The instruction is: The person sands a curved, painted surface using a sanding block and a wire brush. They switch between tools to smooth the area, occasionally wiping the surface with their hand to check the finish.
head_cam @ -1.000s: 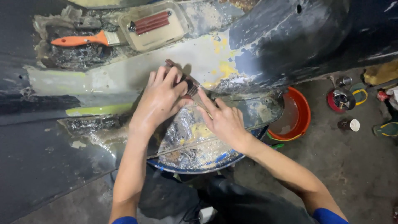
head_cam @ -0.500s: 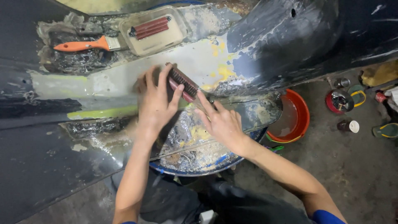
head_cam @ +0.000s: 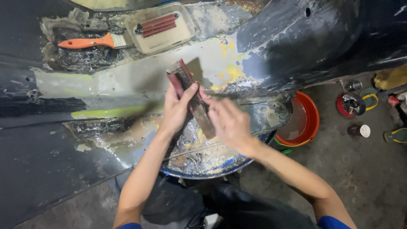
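Note:
My left hand [head_cam: 176, 108] grips a putty knife [head_cam: 183, 76] with a dark red handle and holds it tilted above the grey, filler-patched car body panel [head_cam: 127, 82]. The knife's smeared blade [head_cam: 206, 122] slants down to the right. My right hand [head_cam: 231, 123] pinches that blade with its fingertips near the left thumb. Both hands hover over a putty-smeared mixing board [head_cam: 203, 157], which lies on a blue drum [head_cam: 237, 163].
A beige tray [head_cam: 169, 40] holding red spreaders [head_cam: 157, 25] and an orange-handled brush [head_cam: 91, 42] rest on the panel at the top. On the floor to the right stand an orange bucket [head_cam: 311, 123], a tin [head_cam: 352, 104] and a small cup [head_cam: 359, 130], and a sandal [head_cam: 396, 135] lies beyond them.
My left hand has lifted the putty knife off the panel and turned it upright. My right hand has moved onto its blade.

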